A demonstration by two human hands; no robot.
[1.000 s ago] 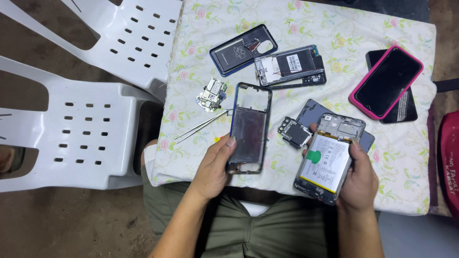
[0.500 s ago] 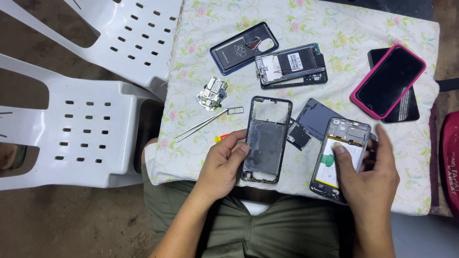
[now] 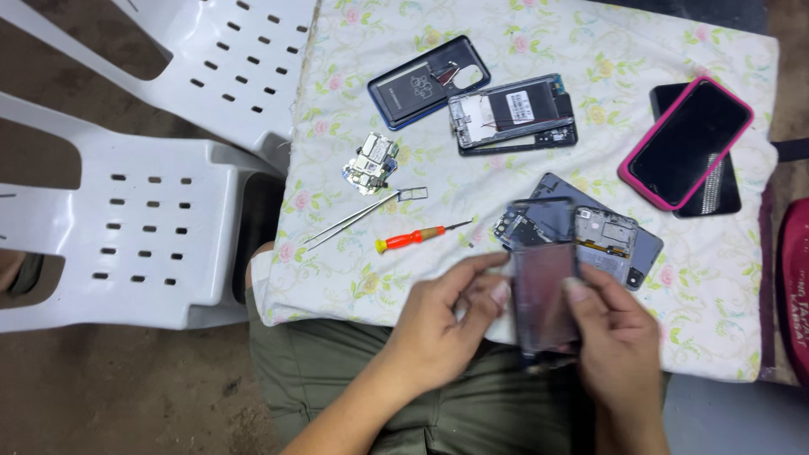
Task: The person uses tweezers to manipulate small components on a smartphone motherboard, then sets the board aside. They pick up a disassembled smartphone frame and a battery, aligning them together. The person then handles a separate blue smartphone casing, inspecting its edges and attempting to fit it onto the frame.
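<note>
Here both hands pinch a blurred phone frame (image 3: 546, 295) over the table's near edge: left hand (image 3: 442, 324) fingers on its left side, right hand (image 3: 615, 337) fingers on its right.

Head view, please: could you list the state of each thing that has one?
Dark phone panel: held upright by both hands, blurred.
Left hand: gripping its left edge.
Right hand: gripping its right edge.
Pink-cased phone: screen dark, lying flat.
Opened phone: back off, insides showing.
Screwdriver: lying untouched.
</note>
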